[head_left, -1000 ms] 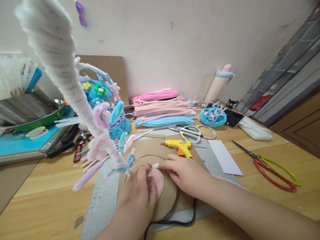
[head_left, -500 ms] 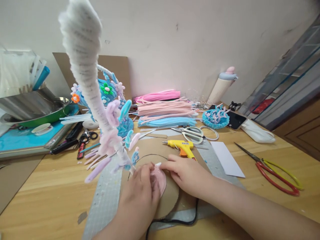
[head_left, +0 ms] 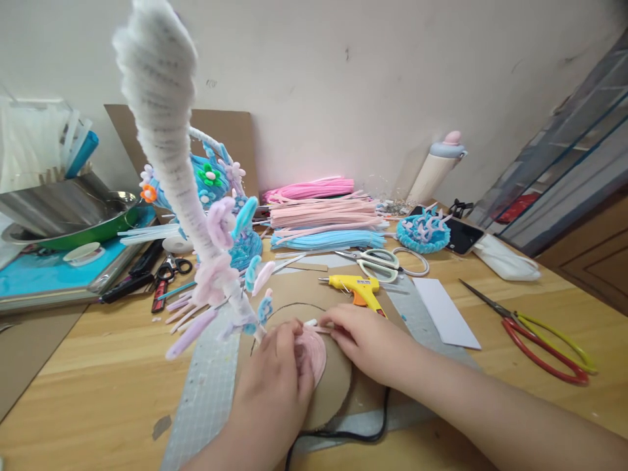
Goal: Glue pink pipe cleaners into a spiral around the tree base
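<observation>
A flat pink coil of pipe cleaner (head_left: 318,360) rests on a round cardboard disc (head_left: 336,392). Over its left side my left hand (head_left: 275,379) is closed, fingers curled and pressing on the coil. My right hand (head_left: 367,340) pinches the loose pink pipe cleaner end at the coil's upper right edge. A small white tip (head_left: 311,322) pokes up between the hands. Rising from beside my left hand is a tall white fuzzy-wrapped stalk (head_left: 171,150) with lilac, pink and blue loops; its foot is hidden.
A yellow glue gun (head_left: 356,285) lies just beyond my right hand. Bundles of pipe cleaners (head_left: 324,216) line the wall. White-handled scissors (head_left: 377,263), red-and-yellow scissors (head_left: 544,350), a white card (head_left: 446,314) and a blue fuzzy basket (head_left: 422,232) are around. A black cable (head_left: 363,435) crosses in front.
My right hand has shifted slightly right, away from the coil, and a short length of pink pipe cleaner shows at its fingertips. My left hand stays put.
</observation>
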Action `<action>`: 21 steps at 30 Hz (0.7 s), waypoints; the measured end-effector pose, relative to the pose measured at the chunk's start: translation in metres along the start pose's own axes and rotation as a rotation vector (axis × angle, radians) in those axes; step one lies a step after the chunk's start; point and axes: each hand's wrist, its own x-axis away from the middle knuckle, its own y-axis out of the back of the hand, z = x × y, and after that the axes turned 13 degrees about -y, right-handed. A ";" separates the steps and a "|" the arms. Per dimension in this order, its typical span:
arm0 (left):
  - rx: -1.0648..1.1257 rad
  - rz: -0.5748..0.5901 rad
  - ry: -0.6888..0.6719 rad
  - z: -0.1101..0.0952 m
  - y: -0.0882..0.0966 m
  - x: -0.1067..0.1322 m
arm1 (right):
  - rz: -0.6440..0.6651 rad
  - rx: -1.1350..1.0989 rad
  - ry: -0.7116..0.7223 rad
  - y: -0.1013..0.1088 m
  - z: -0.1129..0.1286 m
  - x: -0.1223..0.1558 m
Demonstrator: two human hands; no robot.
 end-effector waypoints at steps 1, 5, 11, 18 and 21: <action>0.000 0.003 0.002 0.000 0.000 0.000 | -0.012 -0.029 -0.012 -0.001 -0.001 0.000; 0.007 0.005 0.026 -0.002 0.001 -0.002 | -0.007 -0.026 -0.025 -0.003 -0.001 0.002; 0.014 0.008 0.021 -0.002 0.000 -0.001 | 0.037 0.113 -0.010 0.002 0.007 0.008; -0.009 0.008 0.016 -0.001 0.000 0.000 | 0.146 0.126 -0.003 0.008 0.003 0.022; -0.010 0.008 0.000 0.000 0.000 0.000 | 0.195 0.120 -0.019 0.015 0.005 0.027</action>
